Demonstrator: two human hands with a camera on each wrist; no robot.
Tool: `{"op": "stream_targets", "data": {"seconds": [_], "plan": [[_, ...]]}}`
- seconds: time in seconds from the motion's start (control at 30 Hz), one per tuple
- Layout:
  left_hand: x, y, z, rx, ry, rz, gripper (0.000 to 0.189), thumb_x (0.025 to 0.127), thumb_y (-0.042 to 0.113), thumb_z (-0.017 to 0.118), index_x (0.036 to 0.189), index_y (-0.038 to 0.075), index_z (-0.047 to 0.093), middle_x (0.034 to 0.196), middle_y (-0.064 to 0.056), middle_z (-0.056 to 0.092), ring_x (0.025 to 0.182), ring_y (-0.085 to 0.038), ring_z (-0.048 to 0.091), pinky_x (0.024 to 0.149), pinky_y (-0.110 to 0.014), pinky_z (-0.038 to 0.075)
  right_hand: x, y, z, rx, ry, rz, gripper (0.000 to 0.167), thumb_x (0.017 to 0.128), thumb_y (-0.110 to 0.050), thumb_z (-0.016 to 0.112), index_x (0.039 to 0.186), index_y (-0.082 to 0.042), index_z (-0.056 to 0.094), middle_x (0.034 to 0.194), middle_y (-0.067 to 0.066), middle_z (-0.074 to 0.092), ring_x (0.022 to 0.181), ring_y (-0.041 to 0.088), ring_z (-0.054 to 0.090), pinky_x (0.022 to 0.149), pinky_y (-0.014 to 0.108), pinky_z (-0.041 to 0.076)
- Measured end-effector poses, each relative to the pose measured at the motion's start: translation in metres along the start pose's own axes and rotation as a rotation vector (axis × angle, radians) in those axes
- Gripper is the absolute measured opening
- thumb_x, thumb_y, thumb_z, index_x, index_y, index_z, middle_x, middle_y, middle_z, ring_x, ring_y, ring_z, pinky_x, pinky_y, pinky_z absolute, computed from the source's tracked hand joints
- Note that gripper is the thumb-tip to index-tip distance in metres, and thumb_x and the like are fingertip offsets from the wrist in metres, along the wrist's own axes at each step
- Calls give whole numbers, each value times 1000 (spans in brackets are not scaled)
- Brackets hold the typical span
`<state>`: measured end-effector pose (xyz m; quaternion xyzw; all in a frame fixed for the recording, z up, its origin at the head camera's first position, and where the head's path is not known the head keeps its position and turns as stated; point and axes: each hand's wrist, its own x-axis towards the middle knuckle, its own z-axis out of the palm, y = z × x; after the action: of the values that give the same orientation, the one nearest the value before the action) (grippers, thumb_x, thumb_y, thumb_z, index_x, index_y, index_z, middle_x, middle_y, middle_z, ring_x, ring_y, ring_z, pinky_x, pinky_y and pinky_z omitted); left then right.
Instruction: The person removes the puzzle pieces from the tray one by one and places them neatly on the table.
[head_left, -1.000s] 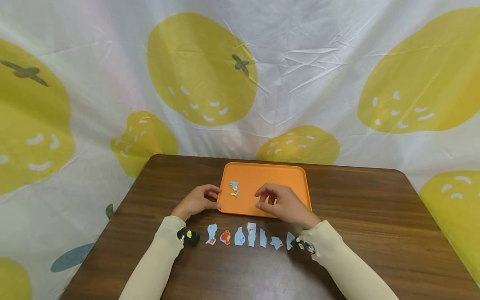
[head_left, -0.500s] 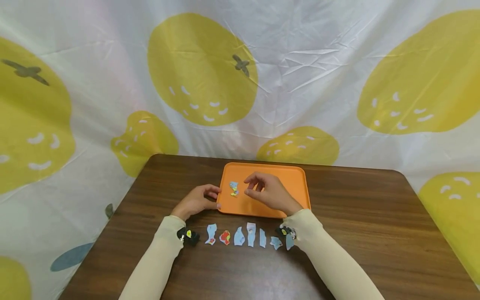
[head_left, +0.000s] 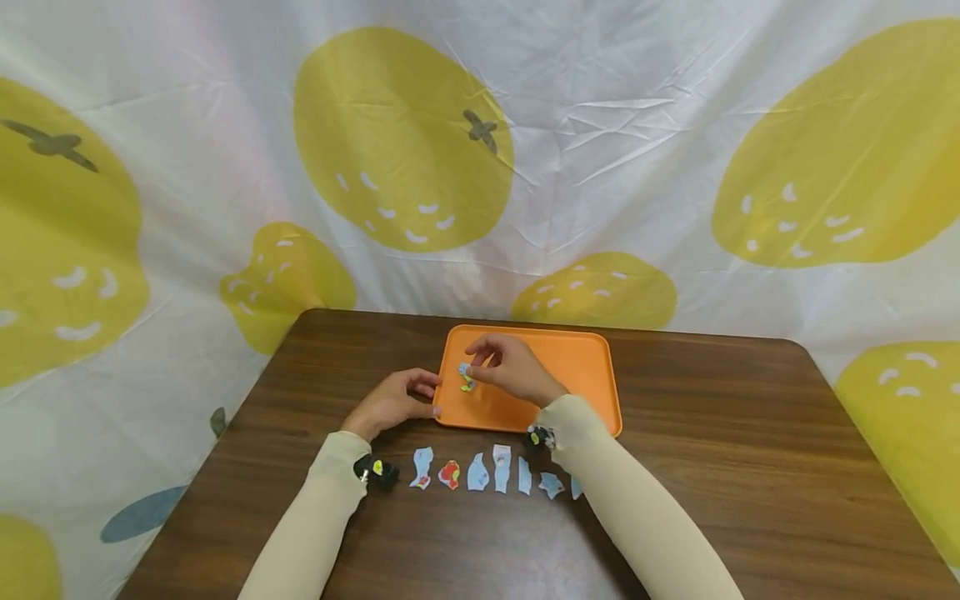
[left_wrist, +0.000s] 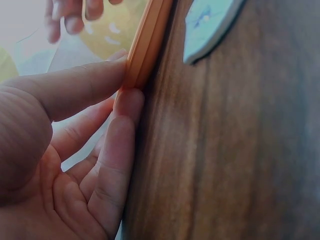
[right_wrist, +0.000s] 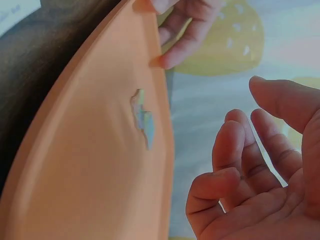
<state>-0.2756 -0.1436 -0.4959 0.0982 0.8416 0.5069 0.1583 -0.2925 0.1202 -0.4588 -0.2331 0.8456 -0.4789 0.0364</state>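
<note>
My left hand (head_left: 396, 402) rests at the left edge of the orange tray (head_left: 555, 400), its thumb and fingertips touching the rim. In the left wrist view the left thumb (left_wrist: 85, 85) reaches the rim's top and the fingers lie relaxed below it. Above the left part of the tray hovers my right hand (head_left: 510, 367), fingers loosely bent, thumb apart, nothing held. Beneath its fingertips lie small jagged picture pieces (head_left: 467, 385) in blue and yellow, partly hidden by that hand. The right wrist view shows these pieces (right_wrist: 140, 112) touching, flat on the tray, with the right hand (right_wrist: 255, 175) apart from them.
In front of the tray, several irregular pieces lie in a row on the dark wooden table (head_left: 465, 550). Among them are a red and yellow piece (head_left: 450, 475) and a star-shaped blue piece (head_left: 551, 485). The right sleeve partly covers the rightmost blue piece (head_left: 576, 487). Behind hangs a fruit-patterned curtain (head_left: 600, 183).
My right hand has moved left across the tray, from its middle to over the small pieces. My left hand has stayed at the rim, and the row of pieces has not moved.
</note>
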Motion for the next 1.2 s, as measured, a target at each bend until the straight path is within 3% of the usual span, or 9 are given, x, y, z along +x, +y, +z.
{"op": "stream_targets", "data": {"seconds": [0.23, 0.37, 0.57, 0.8, 1.07, 1.2], "plan": [[1, -2, 0, -8, 6, 12, 55, 82, 16, 92, 133, 12, 70, 114, -9, 72, 107, -23, 64, 92, -31, 49, 16, 11, 10, 35, -41, 51, 40, 95, -18, 80, 129, 0, 69, 105, 12, 72, 79, 21, 64, 69, 28, 50], [2, -4, 1, -6, 7, 14, 55, 82, 16, 92, 132, 12, 70, 113, -9, 72, 107, -23, 64, 93, -32, 49, 20, 20, 13, 8, -74, 87, 41, 93, -17, 80, 130, -2, 69, 115, 15, 72, 89, 22, 65, 74, 29, 53], [2, -1, 2, 8, 5, 20, 54, 82, 17, 92, 132, 13, 71, 113, -8, 73, 107, -22, 64, 95, -33, 48, 19, 26, 14, -63, -77, 131, 51, 88, -20, 86, 135, -8, 69, 131, 12, 70, 113, 27, 63, 96, 40, 54], [2, 0, 1, -1, 11, 35, 54, 81, 14, 92, 131, 11, 71, 112, -8, 73, 106, -20, 64, 93, -31, 48, 21, 26, 15, -98, -90, 140, 60, 83, -20, 89, 137, -6, 67, 134, 12, 69, 129, 30, 60, 117, 48, 41], [1, -2, 1, 1, 18, 28, 53, 81, 14, 91, 130, 11, 71, 112, -7, 72, 106, -20, 64, 93, -31, 48, 22, 28, 21, -127, -83, 145, 65, 79, -17, 93, 137, -6, 66, 135, 11, 70, 132, 31, 59, 120, 47, 39], [0, -2, 1, 3, 19, 22, 52, 82, 14, 91, 130, 11, 71, 112, -8, 72, 106, -21, 64, 93, -31, 48, 24, 29, 23, -171, -79, 140, 69, 78, -17, 93, 140, -7, 65, 131, 11, 70, 121, 28, 62, 113, 45, 45]]}}
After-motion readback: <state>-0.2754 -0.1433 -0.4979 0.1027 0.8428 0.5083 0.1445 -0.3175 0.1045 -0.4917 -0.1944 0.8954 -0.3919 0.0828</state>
